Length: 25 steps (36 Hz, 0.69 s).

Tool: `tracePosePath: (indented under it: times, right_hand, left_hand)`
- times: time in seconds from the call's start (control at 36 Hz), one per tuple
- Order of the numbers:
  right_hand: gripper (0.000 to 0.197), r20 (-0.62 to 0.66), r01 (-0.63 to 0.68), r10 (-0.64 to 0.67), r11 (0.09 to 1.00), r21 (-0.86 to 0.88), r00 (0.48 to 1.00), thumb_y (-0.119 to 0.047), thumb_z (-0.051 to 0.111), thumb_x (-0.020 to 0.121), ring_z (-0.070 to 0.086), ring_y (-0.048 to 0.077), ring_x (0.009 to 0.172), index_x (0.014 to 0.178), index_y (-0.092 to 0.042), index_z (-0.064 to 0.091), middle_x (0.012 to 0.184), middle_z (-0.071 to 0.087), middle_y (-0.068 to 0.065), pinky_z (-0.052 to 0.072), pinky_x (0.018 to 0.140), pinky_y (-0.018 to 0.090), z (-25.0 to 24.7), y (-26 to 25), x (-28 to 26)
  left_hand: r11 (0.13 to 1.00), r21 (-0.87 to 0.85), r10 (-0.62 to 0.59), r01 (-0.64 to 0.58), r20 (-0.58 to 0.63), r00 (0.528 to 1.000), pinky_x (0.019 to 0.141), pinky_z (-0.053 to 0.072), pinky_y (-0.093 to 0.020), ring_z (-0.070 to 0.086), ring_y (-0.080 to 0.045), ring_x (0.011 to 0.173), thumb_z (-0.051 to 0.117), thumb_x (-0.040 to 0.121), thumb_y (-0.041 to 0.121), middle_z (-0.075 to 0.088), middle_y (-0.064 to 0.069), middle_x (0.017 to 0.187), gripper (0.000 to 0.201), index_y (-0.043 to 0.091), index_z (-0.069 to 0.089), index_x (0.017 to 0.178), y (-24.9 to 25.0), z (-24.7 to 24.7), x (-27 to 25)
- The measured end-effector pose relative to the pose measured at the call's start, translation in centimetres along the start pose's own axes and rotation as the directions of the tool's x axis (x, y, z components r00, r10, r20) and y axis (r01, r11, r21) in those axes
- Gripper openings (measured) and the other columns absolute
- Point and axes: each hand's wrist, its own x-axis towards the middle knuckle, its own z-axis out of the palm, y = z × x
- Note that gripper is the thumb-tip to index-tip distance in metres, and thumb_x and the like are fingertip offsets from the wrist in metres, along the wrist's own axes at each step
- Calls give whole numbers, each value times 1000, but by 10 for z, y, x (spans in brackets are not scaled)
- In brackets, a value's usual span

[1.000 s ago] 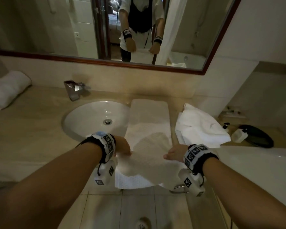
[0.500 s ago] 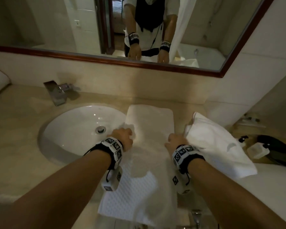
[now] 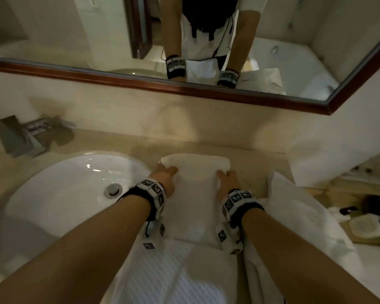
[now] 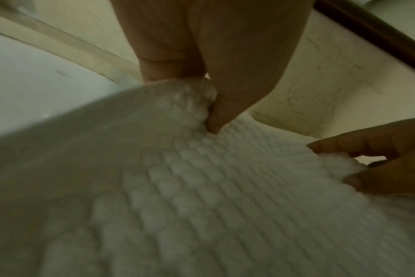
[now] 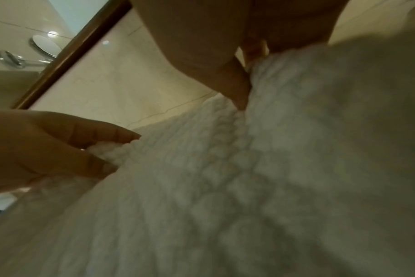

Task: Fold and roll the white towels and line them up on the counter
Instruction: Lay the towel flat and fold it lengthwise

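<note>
White waffle-weave towel (image 3: 193,200) lies lengthwise on the beige stone counter (image 3: 140,148), just right of the sink (image 3: 70,189), its near end hanging over the counter edge. Its far end is folded back toward the mirror (image 3: 272,40), forming a rounded edge near the wall. Left hand (image 3: 166,176) pinches the towel's left edge between thumb and curled fingers (image 4: 178,61), as the left wrist view shows. Right hand (image 3: 227,179) likewise pinches the right edge, thumb on top and fingers (image 5: 237,90) tucked into the cloth. Both hands sit level with each other, just short of the folded end. A second, crumpled towel (image 3: 301,216) rests beside the right forearm. The tap (image 3: 26,137) stands behind the sink, blurred.
</note>
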Motion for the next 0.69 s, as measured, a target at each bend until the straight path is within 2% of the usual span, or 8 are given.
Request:
tracePosePath:
  times: [0.08, 0.17, 0.31, 0.39, 0.44, 0.5, 0.58, 0.69]
  right_hand:
    - [69, -99, 17, -19, 1000, -15, 995, -18, 57, 90, 33, 34, 135, 149, -14, 21, 154, 14, 15, 32, 111, 38, -21, 0, 22]
    - [68, -147, 28, -21, 999, 41, 989, -21, 56, 91, 29, 34, 138, 150, -18, 20, 155, 17, 15, 30, 113, 41, -43, -3, 40]
    - [81, -60, -23, 22, 1000, -8, 998, -27, 57, 90, 8, 39, 144, 150, -35, 2, 159, -14, 8, 19, 117, 47, -41, 6, 41]
    - [72, -188, -3, -9, 998, -63, 982, -24, 54, 90, 13, 36, 141, 149, -30, 13, 158, -7, 7, 24, 115, 45, -24, 8, 17]
    - [59, -216, 98, -117, 991, -96, 969, -24, 52, 90, 26, 32, 135, 144, -23, 28, 154, 17, 8, 30, 111, 40, -14, 5, 0]
    - [49, -89, 175, -186, 977, -119, 979, -27, 53, 91, 38, 28, 128, 138, -19, 39, 144, 35, 8, 35, 106, 35, -4, -1, -19]
    - [63, 123, 180, -160, 968, -177, 979, -43, 62, 85, 42, 29, 127, 138, -18, 40, 142, 36, 7, 39, 106, 36, 14, -9, -46]
    - [74, 108, 146, -119, 944, -296, 987, -53, 68, 75, 42, 32, 120, 132, -16, 38, 131, 35, 9, 43, 99, 42, 34, -10, -73]
  left_hand:
    - [998, 60, 23, -22, -16, 1000, 116, 22, -34, 14, -31, 146, 49, 97, 21, -2, -9, 160, 62, 29, 20, 151, 13, -20, 13]
    - [999, -3, -33, 33, -104, 994, 111, 28, -38, 23, -32, 142, 52, 95, 30, 13, -8, 158, 67, 27, 15, 152, 28, -38, 21]
    - [984, 152, -95, 96, -12, 995, 118, 10, -53, -7, -33, 146, 39, 96, 24, -23, -2, 157, 74, 43, -11, 148, 30, -37, 19]
    - [982, 167, -88, 87, -6, 996, 116, 3, -57, -17, -28, 146, 48, 92, 21, -32, 2, 154, 81, 45, -6, 148, 33, -28, 2]
    - [985, 173, 23, -16, -41, 999, 115, 10, -56, -11, -27, 147, 53, 90, 22, -24, 4, 157, 80, 42, 3, 149, 32, -21, -12]
    - [972, 172, 168, -161, -27, 985, 116, 21, -51, 7, -25, 147, 56, 89, 28, 1, 3, 161, 75, 36, 13, 150, 32, -12, -28]
    - [925, 263, 242, -275, 154, 958, 115, 26, -44, 22, -25, 143, 58, 90, 34, 18, -1, 158, 76, 28, 13, 151, 31, 6, -54]
    - [868, 417, 210, -270, 185, 960, 108, 31, -48, 31, -26, 136, 59, 86, 44, 28, -1, 150, 73, 29, 23, 148, 24, 23, -81]
